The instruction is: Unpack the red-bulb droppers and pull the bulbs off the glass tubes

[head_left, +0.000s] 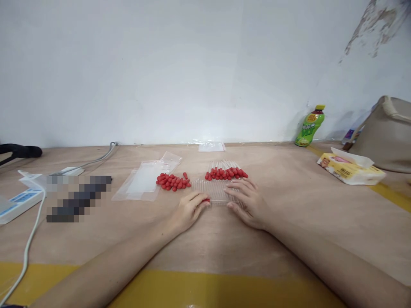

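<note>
Tabletop [218,248], right hand [252,203] on tubes [216,191], tissues [352,156] in pack [356,174]

Likely small workshop: wood-grain tabletop [305,205] banded with yellow tape [192,288], peeling white wall [160,64], white-and-blue plastic power strip [24,200], red bulb-shaped pieces [173,183] piled near slender clear tubes [221,188].

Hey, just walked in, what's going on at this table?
A person is handling small red bulbs and thin clear tubes. The left hand has a red bulb at its fingertips, by the left end of a row of bare clear tubes. The right hand lies over the row's right side. Just beyond are tubes with red ends; loose red bulbs sit farther left.
</note>
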Motion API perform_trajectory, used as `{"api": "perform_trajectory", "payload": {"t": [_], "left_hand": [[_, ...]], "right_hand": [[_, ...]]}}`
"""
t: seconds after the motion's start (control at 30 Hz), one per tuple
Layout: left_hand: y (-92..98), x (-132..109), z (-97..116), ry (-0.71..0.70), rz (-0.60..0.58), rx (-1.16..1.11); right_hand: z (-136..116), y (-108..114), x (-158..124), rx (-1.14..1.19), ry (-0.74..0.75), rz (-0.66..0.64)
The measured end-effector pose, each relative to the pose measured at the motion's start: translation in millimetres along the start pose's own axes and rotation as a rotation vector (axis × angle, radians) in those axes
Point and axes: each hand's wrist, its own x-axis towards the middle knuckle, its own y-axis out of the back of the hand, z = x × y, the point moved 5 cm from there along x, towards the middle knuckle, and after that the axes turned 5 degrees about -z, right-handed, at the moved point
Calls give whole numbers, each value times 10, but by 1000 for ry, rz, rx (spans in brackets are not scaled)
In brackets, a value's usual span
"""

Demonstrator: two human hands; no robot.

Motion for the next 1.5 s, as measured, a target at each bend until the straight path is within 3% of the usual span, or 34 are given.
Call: {"api": "perform_trajectory", "payload": {"t": [0.2,0.57,1.07,1.3,1.4,1.5], "left_hand": [[-67,-4,136,-58,19,-20],[-53,28,240,-223,33,198],[-60,62,287,-231,-93,269],[-34,20,258,-235,-79,235],[28,-30,176,-205,-40,231],[176,-44,4,-98,69,253]], "right_hand": [[-129,-118,3,-64,90,-51],[-195,-184,-7,9,138,-49],[-274,-120,-25,-6,281,4],[-230,-61,-83,-50,333,13],[-102,40,-124,-45,274,42],[123,154,-145,-99,43,108]]}}
